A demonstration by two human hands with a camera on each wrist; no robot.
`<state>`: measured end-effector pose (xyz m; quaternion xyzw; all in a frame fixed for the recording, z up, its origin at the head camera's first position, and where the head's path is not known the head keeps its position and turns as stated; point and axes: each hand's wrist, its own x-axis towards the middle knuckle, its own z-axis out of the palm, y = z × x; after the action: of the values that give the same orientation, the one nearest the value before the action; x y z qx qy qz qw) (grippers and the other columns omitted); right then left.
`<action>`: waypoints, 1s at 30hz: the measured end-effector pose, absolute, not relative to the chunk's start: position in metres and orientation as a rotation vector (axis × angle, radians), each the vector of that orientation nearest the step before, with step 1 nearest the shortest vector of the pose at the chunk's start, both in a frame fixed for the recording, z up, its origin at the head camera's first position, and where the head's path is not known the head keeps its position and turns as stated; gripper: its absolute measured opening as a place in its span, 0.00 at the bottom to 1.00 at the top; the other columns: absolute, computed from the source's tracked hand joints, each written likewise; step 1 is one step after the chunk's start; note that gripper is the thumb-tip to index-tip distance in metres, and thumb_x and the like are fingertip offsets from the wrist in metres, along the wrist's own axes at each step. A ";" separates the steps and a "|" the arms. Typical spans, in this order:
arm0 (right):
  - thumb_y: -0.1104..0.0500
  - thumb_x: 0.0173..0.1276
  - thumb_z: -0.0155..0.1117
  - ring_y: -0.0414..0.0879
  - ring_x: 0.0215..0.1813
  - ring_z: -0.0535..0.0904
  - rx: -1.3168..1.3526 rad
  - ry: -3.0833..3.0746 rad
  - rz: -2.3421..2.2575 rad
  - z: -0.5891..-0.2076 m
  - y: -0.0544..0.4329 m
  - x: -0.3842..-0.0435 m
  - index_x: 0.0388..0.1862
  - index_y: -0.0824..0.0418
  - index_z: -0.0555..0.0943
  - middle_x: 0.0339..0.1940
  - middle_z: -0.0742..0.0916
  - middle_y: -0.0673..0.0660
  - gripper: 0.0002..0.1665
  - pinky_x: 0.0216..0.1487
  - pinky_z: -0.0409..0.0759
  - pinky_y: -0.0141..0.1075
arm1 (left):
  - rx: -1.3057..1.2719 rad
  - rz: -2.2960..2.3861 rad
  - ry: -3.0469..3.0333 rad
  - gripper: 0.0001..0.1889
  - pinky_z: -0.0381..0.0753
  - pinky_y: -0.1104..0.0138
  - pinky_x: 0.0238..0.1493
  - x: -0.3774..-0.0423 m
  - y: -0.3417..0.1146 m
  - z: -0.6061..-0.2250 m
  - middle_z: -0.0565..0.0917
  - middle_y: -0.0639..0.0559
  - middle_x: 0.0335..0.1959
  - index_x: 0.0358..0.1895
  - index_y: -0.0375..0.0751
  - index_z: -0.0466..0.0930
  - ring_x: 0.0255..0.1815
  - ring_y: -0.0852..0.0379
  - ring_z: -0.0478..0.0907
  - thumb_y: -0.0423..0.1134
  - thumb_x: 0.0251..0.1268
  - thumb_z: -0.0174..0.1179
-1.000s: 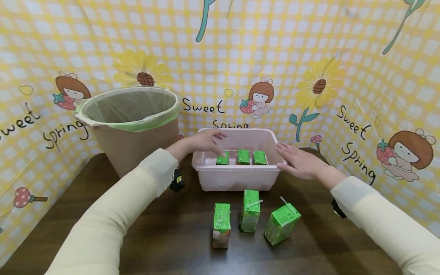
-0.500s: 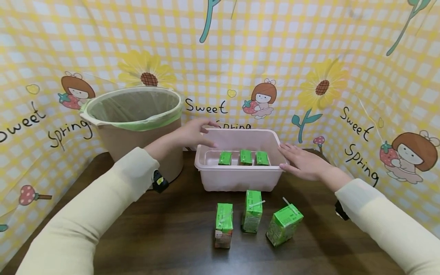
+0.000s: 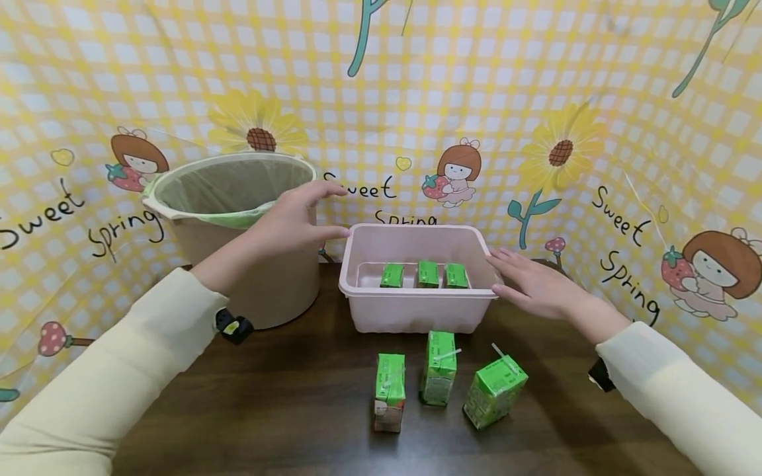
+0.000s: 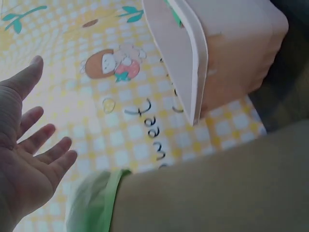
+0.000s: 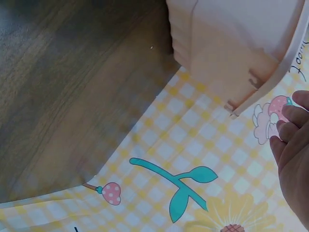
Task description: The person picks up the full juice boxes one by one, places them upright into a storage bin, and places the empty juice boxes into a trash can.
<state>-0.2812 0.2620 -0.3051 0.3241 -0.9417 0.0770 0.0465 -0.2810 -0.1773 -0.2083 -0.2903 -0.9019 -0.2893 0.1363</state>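
A pale pink plastic tub (image 3: 417, 311) stands on the table, with three green drink cartons (image 3: 427, 273) in a row inside. My left hand (image 3: 286, 218) is held in the air left of the tub, in front of the bin's rim, thumb and fingers spread and nothing between them. In the left wrist view, that hand (image 4: 31, 159) shows an empty palm. At the tub's right end, my right hand (image 3: 536, 287) has extended fingers with the tips right by the rim. Nearer to me, three more drink cartons (image 3: 439, 367) stand on the table, with straws showing on top.
A tall brown bin (image 3: 262, 284) with a pale green-edged liner stands at the left, close beside the tub. Yellow checked cloth (image 3: 381, 99) hangs behind and at both sides. The dark wooden table (image 3: 286, 396) stretches toward me.
My left hand has moved left and up, away from over the tub's cartons to the front of the bin. My right hand stays by the tub's right end. The cartons have not moved.
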 end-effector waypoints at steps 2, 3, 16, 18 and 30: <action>0.41 0.78 0.45 0.60 0.77 0.50 0.999 -2.857 0.239 -0.305 0.263 -0.278 0.78 0.59 0.55 0.78 0.58 0.63 0.38 0.70 0.54 0.58 | -0.832 -0.777 -2.547 0.32 0.65 0.49 0.65 -0.277 -0.187 -0.207 0.72 0.49 0.66 0.66 0.46 0.72 0.69 0.48 0.65 0.47 0.57 0.71; 0.42 0.78 0.46 0.60 0.77 0.50 1.003 -2.849 0.239 -0.305 0.264 -0.276 0.78 0.59 0.55 0.78 0.58 0.62 0.38 0.70 0.54 0.58 | -0.827 -0.755 -2.517 0.32 0.65 0.49 0.64 -0.276 -0.192 -0.206 0.72 0.48 0.66 0.65 0.45 0.72 0.69 0.48 0.65 0.47 0.58 0.71; 0.50 0.75 0.55 0.63 0.72 0.60 1.035 -2.690 0.346 -0.305 0.273 -0.245 0.74 0.60 0.64 0.73 0.67 0.64 0.33 0.63 0.63 0.62 | -0.682 -0.485 -2.313 0.32 0.67 0.47 0.63 -0.243 -0.248 -0.203 0.74 0.45 0.65 0.61 0.42 0.77 0.66 0.44 0.69 0.45 0.52 0.75; 0.51 0.74 0.56 0.62 0.72 0.61 1.033 -2.677 0.359 -0.306 0.275 -0.241 0.74 0.58 0.65 0.72 0.68 0.64 0.32 0.62 0.64 0.62 | -0.649 -0.462 -2.311 0.32 0.67 0.46 0.62 -0.240 -0.257 -0.204 0.74 0.45 0.66 0.62 0.42 0.77 0.66 0.43 0.69 0.45 0.52 0.74; 0.55 0.71 0.61 0.59 0.69 0.67 1.050 -2.598 0.367 -0.313 0.281 -0.220 0.74 0.54 0.66 0.71 0.71 0.60 0.33 0.58 0.69 0.59 | -0.568 -0.275 -2.187 0.30 0.74 0.44 0.49 -0.235 -0.301 -0.225 0.80 0.43 0.58 0.58 0.42 0.81 0.57 0.40 0.77 0.42 0.48 0.75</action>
<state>-0.2199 0.2815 -0.3127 0.3669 -0.9079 0.1283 0.1570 -0.2348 -0.3009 -0.2252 -0.2265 -0.8723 -0.1096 0.4192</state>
